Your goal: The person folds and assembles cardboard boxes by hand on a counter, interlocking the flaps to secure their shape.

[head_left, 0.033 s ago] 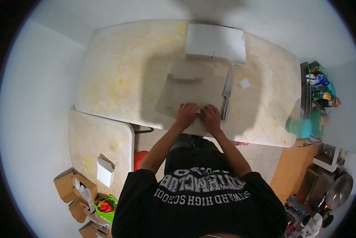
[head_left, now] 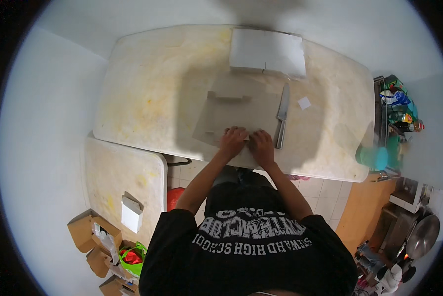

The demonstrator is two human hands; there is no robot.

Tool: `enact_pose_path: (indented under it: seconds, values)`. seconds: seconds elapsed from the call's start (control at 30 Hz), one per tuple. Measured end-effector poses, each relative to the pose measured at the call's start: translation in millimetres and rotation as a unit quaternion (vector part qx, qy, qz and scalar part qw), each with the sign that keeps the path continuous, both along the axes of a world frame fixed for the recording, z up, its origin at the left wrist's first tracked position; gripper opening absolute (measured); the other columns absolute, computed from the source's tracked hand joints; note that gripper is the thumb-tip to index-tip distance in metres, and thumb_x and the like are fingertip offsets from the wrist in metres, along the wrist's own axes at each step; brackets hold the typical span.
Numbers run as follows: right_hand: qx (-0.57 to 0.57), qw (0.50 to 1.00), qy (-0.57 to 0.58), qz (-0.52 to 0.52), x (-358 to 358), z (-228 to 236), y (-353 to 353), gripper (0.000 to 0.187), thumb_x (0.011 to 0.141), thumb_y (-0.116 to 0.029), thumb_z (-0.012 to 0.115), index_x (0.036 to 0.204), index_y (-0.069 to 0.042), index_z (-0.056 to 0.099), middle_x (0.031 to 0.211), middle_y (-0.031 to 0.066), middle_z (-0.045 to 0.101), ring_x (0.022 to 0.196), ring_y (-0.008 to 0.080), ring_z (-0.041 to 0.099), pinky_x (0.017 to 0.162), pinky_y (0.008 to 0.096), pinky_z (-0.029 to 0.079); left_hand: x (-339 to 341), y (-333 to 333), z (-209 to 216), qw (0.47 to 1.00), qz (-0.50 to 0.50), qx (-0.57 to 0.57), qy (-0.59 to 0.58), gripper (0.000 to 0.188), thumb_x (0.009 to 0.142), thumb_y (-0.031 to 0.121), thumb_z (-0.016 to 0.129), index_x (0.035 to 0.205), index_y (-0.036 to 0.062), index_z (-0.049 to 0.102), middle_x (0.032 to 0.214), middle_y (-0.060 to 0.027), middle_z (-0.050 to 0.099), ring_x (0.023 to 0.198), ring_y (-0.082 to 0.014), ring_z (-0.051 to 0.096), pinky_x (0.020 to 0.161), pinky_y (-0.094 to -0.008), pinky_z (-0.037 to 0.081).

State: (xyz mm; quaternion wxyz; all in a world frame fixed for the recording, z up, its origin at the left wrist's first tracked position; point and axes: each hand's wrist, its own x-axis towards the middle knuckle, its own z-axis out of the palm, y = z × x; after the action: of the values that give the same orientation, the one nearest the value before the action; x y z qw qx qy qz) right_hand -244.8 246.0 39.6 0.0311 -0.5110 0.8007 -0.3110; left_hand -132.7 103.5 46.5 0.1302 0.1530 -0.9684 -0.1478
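Observation:
A pale, flat cardboard sheet (head_left: 227,114) with a few raised or folded flaps lies in shadow on the white table (head_left: 147,74). My left hand (head_left: 234,139) is closed on its near edge, fingers curled over the board. Close beside it, my right hand (head_left: 262,144) grips the same edge with bent fingers; the fingertips are partly hidden. A kitchen knife (head_left: 282,116) with a metal handle lies just right of the sheet, blade pointing away from me. Past the knife is a small white square of paper (head_left: 304,103).
A white box (head_left: 267,49) stands at the table's far edge. Right of the table are a turquoise container (head_left: 374,158), a rack of bottles (head_left: 399,106) and a frying pan (head_left: 423,237). A lower-left table (head_left: 108,167) bears a small white carton (head_left: 131,213); opened brown boxes (head_left: 85,232) sit nearby.

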Motion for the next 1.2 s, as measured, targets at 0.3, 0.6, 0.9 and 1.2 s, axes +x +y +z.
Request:
enact_pose_path:
  seconds: [0.3, 0.6, 0.9, 1.2]
  values:
    - [0.063, 0.988, 0.127, 0.065, 0.2, -0.4, 17.4, 0.049, 0.083, -0.03, 0.067, 0.127, -0.008, 0.06, 0.136, 0.0133, 0.05, 0.132, 0.0349, 0.043, 0.109, 0.0548, 0.035, -6.6, -0.7, -28.5, 0.999, 0.017, 0.015, 0.035, 0.021, 0.075, 0.021, 0.073, 0.095, 0.0161, 0.071, 0.103, 0.0011, 0.07, 0.109, -0.0241, 0.062, 0.086, -0.039, 0.055]
    - [0.155, 0.935, 0.215, 0.235, -47.2, 18.3, 12.0, 0.051, 0.085, -0.038, 0.065, 0.127, -0.01, 0.06, 0.136, 0.0115, 0.051, 0.127, 0.0336, 0.047, 0.098, 0.0581, 0.043, -7.4, 9.4, -12.4, 0.995, 0.059, 0.028, 0.07, 0.012, 0.076, 0.019, 0.072, 0.088, 0.0192, 0.072, 0.1, 0.003, 0.067, 0.108, -0.023, 0.061, 0.085, -0.0391, 0.056]
    - [0.21, 0.898, 0.219, 0.319, -75.2, 38.3, -4.1, 0.056, 0.082, -0.032, 0.067, 0.135, -0.021, 0.053, 0.142, 0.0007, 0.049, 0.133, 0.0298, 0.044, 0.095, 0.0533, 0.045, -8.7, 16.4, -9.6, 0.991, 0.104, 0.052, 0.073, 0.011, 0.078, 0.015, 0.07, 0.088, 0.0184, 0.071, 0.101, 0.0021, 0.066, 0.11, -0.0253, 0.058, 0.082, -0.0381, 0.056]
    - [0.192, 0.892, 0.27, 0.307, -77.3, 23.6, -5.7, 0.052, 0.082, -0.026, 0.065, 0.133, -0.02, 0.056, 0.14, 0.0015, 0.052, 0.13, 0.0291, 0.047, 0.087, 0.0506, 0.048, -18.2, 11.1, 0.1, 0.996, 0.077, 0.021, 0.039, 0.009, 0.081, 0.014, 0.066, 0.089, 0.0145, 0.069, 0.1, 0.0003, 0.065, 0.108, -0.0266, 0.058, 0.079, -0.0383, 0.057]
